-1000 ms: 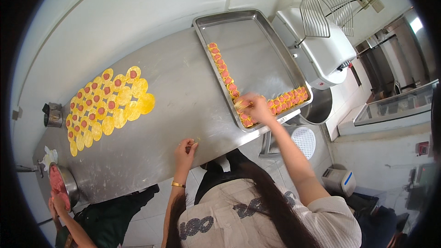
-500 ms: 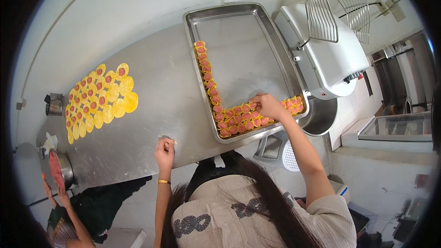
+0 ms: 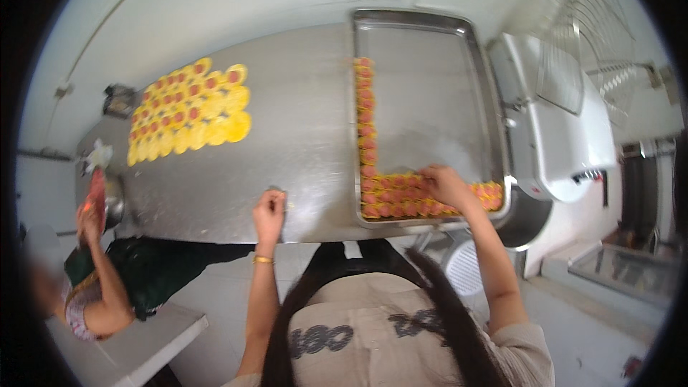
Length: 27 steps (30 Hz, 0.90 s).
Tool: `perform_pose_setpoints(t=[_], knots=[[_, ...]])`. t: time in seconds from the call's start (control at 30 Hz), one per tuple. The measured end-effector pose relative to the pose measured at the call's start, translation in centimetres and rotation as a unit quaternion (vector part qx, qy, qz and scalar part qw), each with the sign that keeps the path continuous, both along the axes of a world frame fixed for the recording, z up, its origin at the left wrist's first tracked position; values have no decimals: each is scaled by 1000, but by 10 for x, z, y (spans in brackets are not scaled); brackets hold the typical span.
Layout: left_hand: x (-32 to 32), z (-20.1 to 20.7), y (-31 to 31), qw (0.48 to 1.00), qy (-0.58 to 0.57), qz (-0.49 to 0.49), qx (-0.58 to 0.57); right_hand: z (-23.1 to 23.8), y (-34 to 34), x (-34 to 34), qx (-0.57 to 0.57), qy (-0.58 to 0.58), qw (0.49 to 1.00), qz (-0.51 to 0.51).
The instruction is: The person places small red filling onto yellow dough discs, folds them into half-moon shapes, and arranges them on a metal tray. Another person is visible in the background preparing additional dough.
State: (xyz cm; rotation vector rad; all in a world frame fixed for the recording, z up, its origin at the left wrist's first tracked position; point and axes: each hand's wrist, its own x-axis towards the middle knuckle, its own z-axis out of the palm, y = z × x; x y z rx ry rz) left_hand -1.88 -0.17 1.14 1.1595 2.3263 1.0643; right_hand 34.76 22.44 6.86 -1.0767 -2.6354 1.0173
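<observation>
My right hand is at the near end of a large metal tray. Its fingers pinch down onto a small open-topped dumpling with pink filling and a yellow wrapper, and they partly hide it. Similar dumplings run in a line along the tray's left side and in packed rows along its near edge. Over the front of the steel table, my left hand is closed, its fingers curled. Whatever lies inside those fingers, if anything, is hidden.
Overlapping yellow wrappers, many topped with pink filling, lie far left. A person's hand is beside a metal bowl of pink filling. A white machine with a wire guard stands right of the tray, near a stool.
The whole view has turned, shifting tray and wrappers to the right in the picture. My right hand stays at the near dumpling rows. My left hand's fingers look more curled.
</observation>
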Motion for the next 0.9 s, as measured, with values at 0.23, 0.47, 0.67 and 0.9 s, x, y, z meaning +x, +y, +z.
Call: perform_pose_setpoints(t=[0.23, 0.47, 0.67, 0.9], knots=[[-46, -10, 28, 981, 4, 179, 78, 12, -4, -2, -7, -22, 999, -41], [-93, 34, 116, 982, 35, 108, 148, 40, 1, -44, -20, 123, 977, -174], [-67, 28, 86, 990, -44, 67, 116, 21, 50, -213, 39, 206, 978, -16], [-45, 14, -74, 986, -105, 116, 59, -47, 98, -446, 111, 130, 984, 49]])
